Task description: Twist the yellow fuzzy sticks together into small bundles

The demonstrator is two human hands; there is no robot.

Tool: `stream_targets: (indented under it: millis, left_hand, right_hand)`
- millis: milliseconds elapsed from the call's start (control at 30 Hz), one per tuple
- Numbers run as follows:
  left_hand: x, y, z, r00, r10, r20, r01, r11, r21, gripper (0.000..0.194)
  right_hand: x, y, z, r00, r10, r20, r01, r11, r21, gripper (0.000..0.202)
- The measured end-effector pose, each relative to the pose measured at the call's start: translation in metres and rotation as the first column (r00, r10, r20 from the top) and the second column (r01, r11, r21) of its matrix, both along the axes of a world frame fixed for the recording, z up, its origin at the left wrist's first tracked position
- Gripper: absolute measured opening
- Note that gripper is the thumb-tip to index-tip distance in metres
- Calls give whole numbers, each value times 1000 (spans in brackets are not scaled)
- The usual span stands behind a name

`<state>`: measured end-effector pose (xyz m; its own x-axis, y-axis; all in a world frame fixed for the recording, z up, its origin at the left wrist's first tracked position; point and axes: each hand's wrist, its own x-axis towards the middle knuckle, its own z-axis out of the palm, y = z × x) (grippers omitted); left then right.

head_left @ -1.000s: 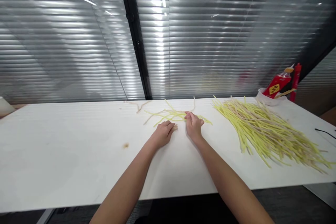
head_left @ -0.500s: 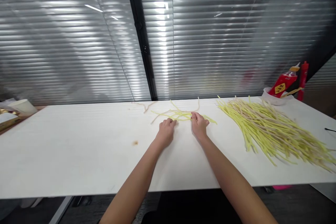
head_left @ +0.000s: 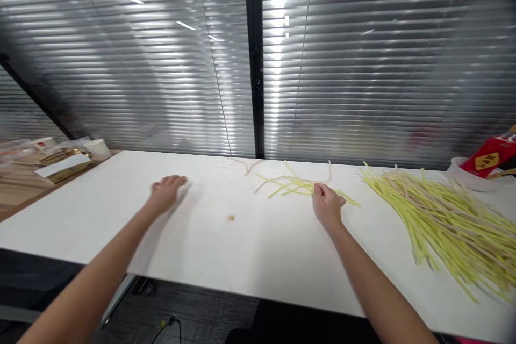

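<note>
My right hand (head_left: 328, 205) is closed on a small crossed group of yellow and beige strands (head_left: 296, 185), its thumb and fingers pinched at their right part. The strands are thin, slightly bent and spread over the white table; I cannot tell their material. Far to the left, my left hand (head_left: 166, 193) hovers low over the table, fingers stretched out, with nothing visible in it. A bent beige strand (head_left: 247, 167) lies apart near the back edge. To the right of my right hand spreads a big heap of yellow and beige strands (head_left: 439, 220).
On the white table (head_left: 201, 247) there is a small brown stain (head_left: 231, 217). At the back right stands a white bowl (head_left: 470, 178) with a red packet (head_left: 489, 156). On the left, a wooden surface carries a paper cup (head_left: 97, 148) and wrappers. Blinds rise behind the table.
My left hand has let go of the crossed strands and moved far left. My right hand stays on them. The view has turned left, bringing the wooden surface further in.
</note>
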<state>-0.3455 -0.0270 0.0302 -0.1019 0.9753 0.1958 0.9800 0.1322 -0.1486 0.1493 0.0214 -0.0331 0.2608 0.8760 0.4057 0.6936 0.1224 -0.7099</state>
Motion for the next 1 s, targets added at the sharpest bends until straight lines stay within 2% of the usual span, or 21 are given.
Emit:
stream_targets:
  millis: [67, 133, 200, 267, 333, 400, 467, 567, 667, 767, 867, 933, 1000]
  left_hand:
    - [-58, -15, 3, 977, 210, -22, -206, 971, 118, 48]
    - [-98, -30, 1, 925, 380, 3, -378, 918, 117, 52]
    - [-116, -39, -3, 903, 430, 25, -430, 900, 71, 54]
    - [-109, -39, -8, 904, 425, 47, -427, 904, 41, 54]
    - [-82, -30, -13, 924, 376, 72, -380, 924, 50, 53]
    - [-39, -14, -15, 954, 288, 88, -298, 946, 132, 52]
    - [16, 4, -16, 975, 177, 136, -199, 965, 172, 55]
    - [107, 28, -16, 965, 65, 255, -107, 982, 153, 58]
    - [199, 40, -19, 928, -180, 327, 134, 978, 158, 58]
    - [273, 41, -26, 831, -437, 343, 414, 899, 142, 45]
    - [316, 39, -35, 793, -507, 337, 494, 859, 132, 35]
    - [325, 40, -40, 809, -484, 333, 480, 872, 101, 28]
    - [322, 42, -44, 825, -462, 326, 460, 884, 86, 25]
  right_hand:
    - [-1, 1, -1, 1000, 8, 27, -8, 1000, -5, 37]
    - [-1, 3, -2, 999, 9, 39, -9, 1000, -10, 36]
    - [0, 5, -4, 999, 11, 49, -10, 1000, -12, 35]
    - [0, 7, -7, 997, 14, 74, -13, 1000, -15, 34]
    - [0, 8, -10, 994, 7, 113, -6, 1000, -10, 31]
    - [-1, 9, -12, 986, -13, 167, 10, 1000, 17, 28]
    - [-3, 8, -13, 969, -19, 246, 7, 999, 49, 26]
    - [-5, 6, -14, 926, 35, 375, -59, 997, 54, 24]
    - [-6, 5, -13, 887, 130, 443, -147, 989, 3, 22]
    - [-7, 3, -9, 877, 162, 452, -165, 986, -32, 20]
    - [-8, 2, -5, 874, 147, 463, -162, 987, -8, 22]
    - [-9, 0, -2, 872, 148, 467, -176, 984, 15, 22]
    - [-10, -1, 0, 876, 150, 458, -189, 981, 40, 23]
